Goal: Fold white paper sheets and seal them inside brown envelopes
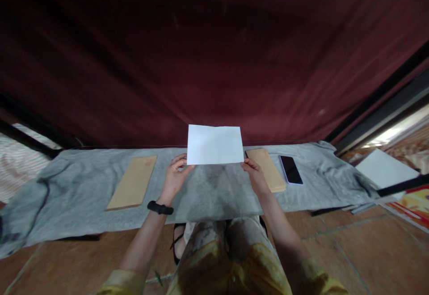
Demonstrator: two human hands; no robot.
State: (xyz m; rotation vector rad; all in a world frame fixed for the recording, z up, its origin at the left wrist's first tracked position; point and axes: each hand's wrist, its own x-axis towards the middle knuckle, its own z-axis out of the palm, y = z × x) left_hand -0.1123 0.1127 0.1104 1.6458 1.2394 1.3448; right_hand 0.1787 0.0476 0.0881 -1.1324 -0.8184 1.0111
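Note:
A white sheet of paper [215, 145] with a faint crease down its middle is held up over the table, its face toward me. My left hand [176, 173] pinches the lower left corner between thumb and fingers. At the lower right corner, my right hand [254, 172] grips the sheet the same way. Left of my left hand lies a brown envelope stack [132, 183] with a small reddish mark near its top. Another stack of brown envelopes [268, 170] lies just beyond my right hand, partly hidden behind it.
A phone [291, 170] with a dark screen lies right of the right-hand envelopes. Grey cloth [214, 196] covers the narrow table. Dark red fabric [214, 71] hangs behind it. White board-like sheet [385, 170] and a colourful printed item [410, 205] are at far right.

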